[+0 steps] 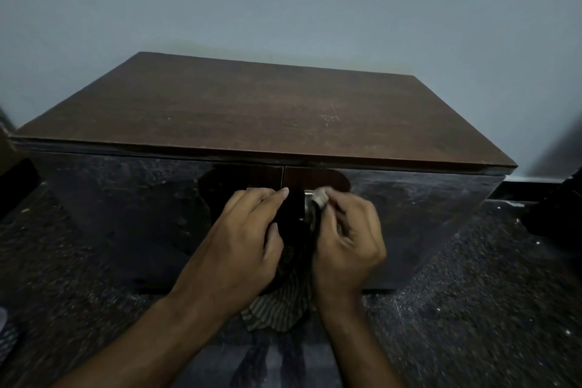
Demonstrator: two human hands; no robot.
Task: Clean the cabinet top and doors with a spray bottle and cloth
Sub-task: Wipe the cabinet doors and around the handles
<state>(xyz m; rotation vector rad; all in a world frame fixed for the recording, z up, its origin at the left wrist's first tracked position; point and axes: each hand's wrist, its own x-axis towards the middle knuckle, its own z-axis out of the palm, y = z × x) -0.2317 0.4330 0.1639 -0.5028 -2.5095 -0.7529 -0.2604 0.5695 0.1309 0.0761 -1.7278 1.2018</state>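
Note:
A low dark wooden cabinet stands against the wall, its brown top (pixel 252 110) bare. Its two glossy dark doors (pixel 126 205) meet at a centre seam with metal handles (pixel 307 201). My right hand (pixel 346 239) grips a striped cloth (pixel 280 305) and presses a bunched part of it against the right door's handle. The cloth's tail hangs down between my wrists. My left hand (pixel 245 239) rests on the left door by the seam, fingers curled over the left handle. No spray bottle is visible.
A pale blue-grey wall (pixel 283 3) rises behind the cabinet. The floor (pixel 472 293) is dark and speckled. A dark object (pixel 557 208) sits at the right edge, and another dark shape (pixel 15 186) lies at the left edge.

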